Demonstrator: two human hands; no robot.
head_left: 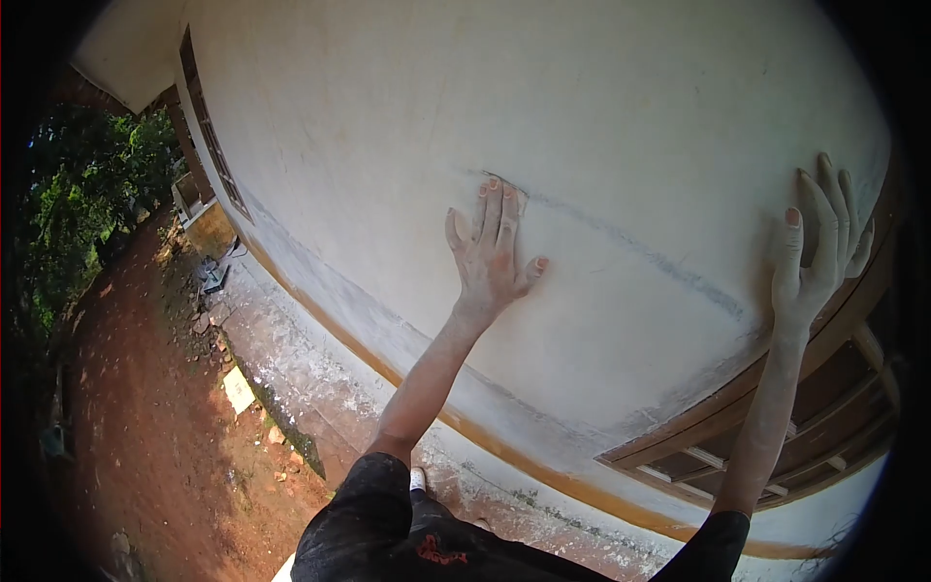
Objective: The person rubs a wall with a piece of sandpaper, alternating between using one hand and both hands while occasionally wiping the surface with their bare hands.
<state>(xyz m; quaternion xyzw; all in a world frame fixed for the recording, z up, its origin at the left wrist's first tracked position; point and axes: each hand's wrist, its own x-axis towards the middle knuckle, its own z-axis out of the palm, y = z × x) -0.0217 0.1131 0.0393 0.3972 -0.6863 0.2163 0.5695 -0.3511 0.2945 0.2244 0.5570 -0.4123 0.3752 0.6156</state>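
Note:
Against the pale wall [601, 116], my left hand [493, 247] presses something thin and dark-edged, mostly hidden under its fingertips; what it is I cannot make out. A grey smudged streak [640, 254] runs from there down to the right across the wall. My right hand [822, 242], whitened with dust, is raised at the wall's right side above the window frame, its fingers apart and nothing in them. Dust also coats both forearms.
A wooden window with bars [776, 427] lies at the lower right. Below the wall runs a concrete ledge [310, 378] beside red earth [165, 388]. Rubble, a yellowish slab [238, 389] and green foliage [116, 155] are at the left.

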